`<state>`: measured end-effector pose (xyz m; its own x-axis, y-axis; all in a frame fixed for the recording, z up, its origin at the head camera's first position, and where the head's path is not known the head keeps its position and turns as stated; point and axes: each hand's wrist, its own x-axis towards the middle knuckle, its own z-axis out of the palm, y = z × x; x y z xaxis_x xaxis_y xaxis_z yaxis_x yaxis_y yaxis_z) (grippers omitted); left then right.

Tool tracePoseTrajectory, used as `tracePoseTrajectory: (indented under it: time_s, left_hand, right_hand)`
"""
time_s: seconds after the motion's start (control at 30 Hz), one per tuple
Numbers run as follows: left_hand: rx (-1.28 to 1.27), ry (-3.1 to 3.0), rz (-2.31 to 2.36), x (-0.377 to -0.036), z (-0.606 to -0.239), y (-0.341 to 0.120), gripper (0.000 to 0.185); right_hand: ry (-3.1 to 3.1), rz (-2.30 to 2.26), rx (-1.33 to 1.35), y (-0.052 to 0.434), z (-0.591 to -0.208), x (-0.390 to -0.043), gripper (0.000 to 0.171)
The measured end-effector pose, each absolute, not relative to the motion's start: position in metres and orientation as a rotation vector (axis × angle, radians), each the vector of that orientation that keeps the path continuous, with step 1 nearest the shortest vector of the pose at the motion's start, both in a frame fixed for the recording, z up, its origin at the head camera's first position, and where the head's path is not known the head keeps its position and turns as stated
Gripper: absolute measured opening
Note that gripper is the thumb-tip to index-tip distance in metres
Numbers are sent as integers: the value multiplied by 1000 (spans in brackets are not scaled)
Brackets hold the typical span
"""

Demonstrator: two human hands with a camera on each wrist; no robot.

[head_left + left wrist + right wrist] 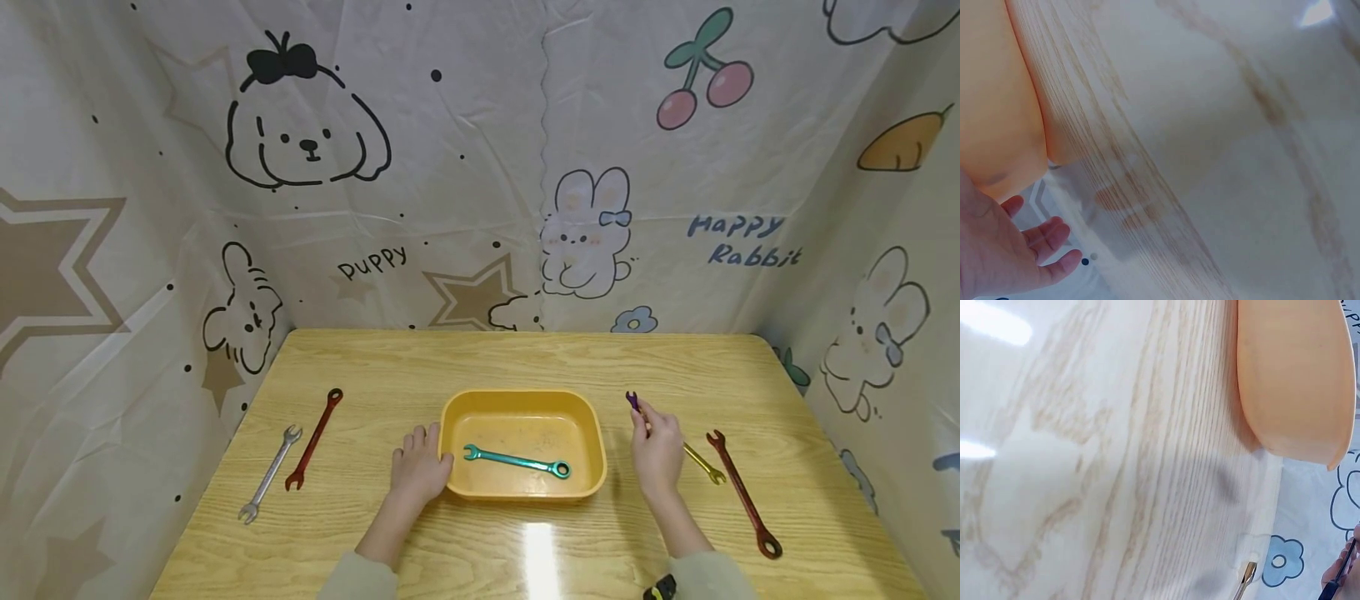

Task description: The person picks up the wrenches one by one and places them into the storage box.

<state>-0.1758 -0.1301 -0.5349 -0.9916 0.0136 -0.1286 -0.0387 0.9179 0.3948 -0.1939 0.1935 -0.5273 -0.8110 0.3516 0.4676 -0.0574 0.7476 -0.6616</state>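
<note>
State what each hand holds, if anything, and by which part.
The right hand pinches a purple wrench by its shaft, below the raised head. The left hand holds nothing; it rests against the yellow tray.

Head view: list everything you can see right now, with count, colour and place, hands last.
Table: one, light wood, fills the foreground.
Tray: one, yellow, centre of the table.
Teal wrench: one, lying inside the tray.
Silver wrench: one, far left on the table.
Dark red wrench: one, just right of the silver wrench.
Gold wrench: one, on the table right of the tray, partly hidden by the right hand.
Long red wrench: one, far right on the table.
Purple wrench: one, only its tip shows above the right hand.
Backdrop: one cartoon-printed cloth, pale, around three sides.
Left hand: flat on the table, against the tray's left wall.
Right hand: fingers pinch the purple wrench, right of the tray.
</note>
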Motion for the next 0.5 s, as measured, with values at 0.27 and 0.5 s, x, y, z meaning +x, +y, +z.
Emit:
tracePoseTrajectory:
  time_s: [0.27, 0.5]
  left_hand:
    - [-11, 2969, 604, -176, -537, -130, 49]
    - [-11, 2958, 597, -176, -536, -131, 50]
  right_hand:
    - [-2311, 920, -144, 180, -523, -200, 20]
    - [-2304, 947, -137, 167, -517, -203, 21]
